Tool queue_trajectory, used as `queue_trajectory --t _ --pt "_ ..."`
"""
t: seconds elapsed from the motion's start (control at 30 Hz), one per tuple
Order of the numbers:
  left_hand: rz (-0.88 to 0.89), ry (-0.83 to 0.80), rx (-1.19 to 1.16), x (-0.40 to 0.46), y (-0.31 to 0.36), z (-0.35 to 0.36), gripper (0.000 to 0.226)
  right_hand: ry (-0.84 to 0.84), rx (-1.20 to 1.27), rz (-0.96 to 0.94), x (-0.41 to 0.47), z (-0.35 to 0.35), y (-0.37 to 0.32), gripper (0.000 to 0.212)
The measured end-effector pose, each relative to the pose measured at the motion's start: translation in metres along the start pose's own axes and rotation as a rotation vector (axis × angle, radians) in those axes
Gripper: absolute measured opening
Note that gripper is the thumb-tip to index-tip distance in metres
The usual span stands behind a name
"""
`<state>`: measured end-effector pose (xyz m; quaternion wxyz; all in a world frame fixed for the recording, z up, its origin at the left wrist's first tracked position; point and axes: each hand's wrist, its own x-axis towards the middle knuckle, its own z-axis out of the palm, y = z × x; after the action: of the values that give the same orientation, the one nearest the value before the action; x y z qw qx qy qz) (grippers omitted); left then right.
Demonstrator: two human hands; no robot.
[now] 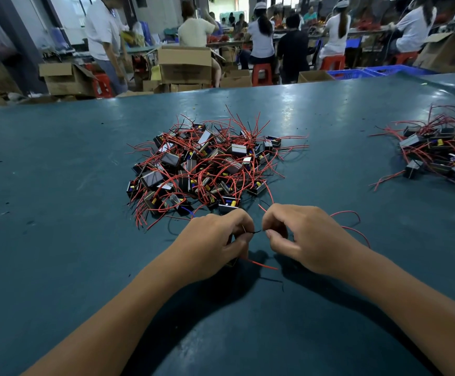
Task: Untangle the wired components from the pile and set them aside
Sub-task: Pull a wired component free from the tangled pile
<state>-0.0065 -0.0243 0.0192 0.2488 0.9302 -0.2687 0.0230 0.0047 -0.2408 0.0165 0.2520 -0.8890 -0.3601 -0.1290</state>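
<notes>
1. We've got the left hand [215, 240] and right hand [299, 234] close together just in front of the pile [204, 164], each pinching an end of a thin black wire [256, 232] strung between them.
2. The pile sits mid tabletop [58, 185]: small black boxes knotted in red leads.
3. A second bunch [443, 156] lies well apart at the right edge.
4. Red wire [351, 215] loops behind the right hand.

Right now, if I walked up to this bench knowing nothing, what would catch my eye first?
The big pile of small black boxes bristling with red wires, mid-table. Just in front of it, the left hand and right hand pinch a thin black wire between them. A second, smaller pile sits at the far right of the green table.
</notes>
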Motion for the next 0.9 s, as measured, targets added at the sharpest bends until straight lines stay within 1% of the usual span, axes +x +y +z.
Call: queue_trajectory --t 0.23,0.53,0.63,0.73,0.9 --pt "0.060 -0.047 0.069 -0.0004 -0.0010 -0.0022 0.005 -0.021 -0.110 -0.061 0.0010 -0.0036 -0.0031 0.008" --pt "0.068 -0.059 0.012 -0.0009 -0.0048 -0.0047 0.004 -0.060 -0.091 -0.075 0.0022 -0.0085 -0.0044 0.006" --pt "0.082 -0.045 0.018 -0.0017 -0.0051 -0.0054 0.005 -0.093 0.030 -0.022 0.0016 -0.0096 -0.0019 0.002" --pt "0.086 -0.046 0.032 -0.0016 -0.0054 -0.0058 0.006 -0.126 0.184 0.036 0.0001 -0.0099 0.0006 0.009" --pt "0.090 -0.038 -0.009 -0.0016 -0.0068 -0.0053 0.006 -0.121 0.250 0.056 0.0007 -0.0103 -0.0008 0.014"
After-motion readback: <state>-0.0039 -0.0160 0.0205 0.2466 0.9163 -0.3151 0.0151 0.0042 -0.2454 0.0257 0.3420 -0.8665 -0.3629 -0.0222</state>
